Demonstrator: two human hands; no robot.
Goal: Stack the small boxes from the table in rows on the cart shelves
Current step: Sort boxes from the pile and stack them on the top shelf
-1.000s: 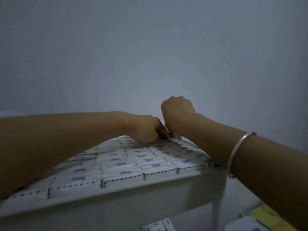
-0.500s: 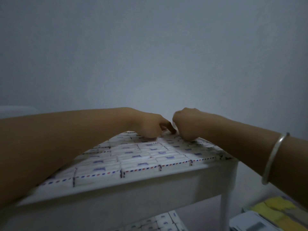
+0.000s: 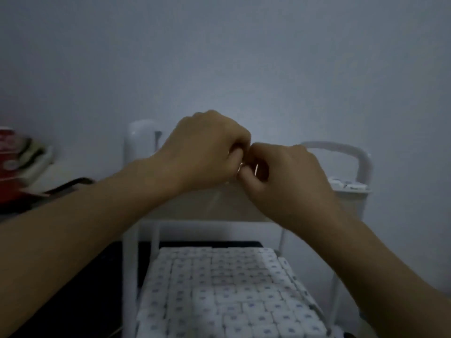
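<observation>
Cart, low level: nearest to you, under both forearms, the low level of the white cart (image 3: 128,276) is filled with small boxes (image 3: 219,293) in tight rows. Each box is white with a small blue mark. At the right edge some boxes lean outward.
Top shelf: farther up, the front wall of the top shelf (image 3: 195,206) runs behind your wrists.
Left hand: your left hand (image 3: 207,152) hangs over the top shelf, back of the hand toward you, fingers curled under.
Right hand: your right hand (image 3: 288,176) is just beside it, a little lower, fingers also curled. The fingertips of the two hands touch.
Grip: something small and pale shows between the fingertips, but you cannot tell whether either hand pinches a box.
Upper boxes: at the right end of the top shelf, a few upper boxes (image 3: 346,185) show above the rim.
Handle: a white curved handle (image 3: 351,152) rises behind the right hand.
Desk: on the left, the desk (image 3: 61,172) carries a red thing (image 3: 9,172), blurred, and a black cable (image 3: 70,184).
Wall: a plain grey wall (image 3: 244,57) is behind all.
</observation>
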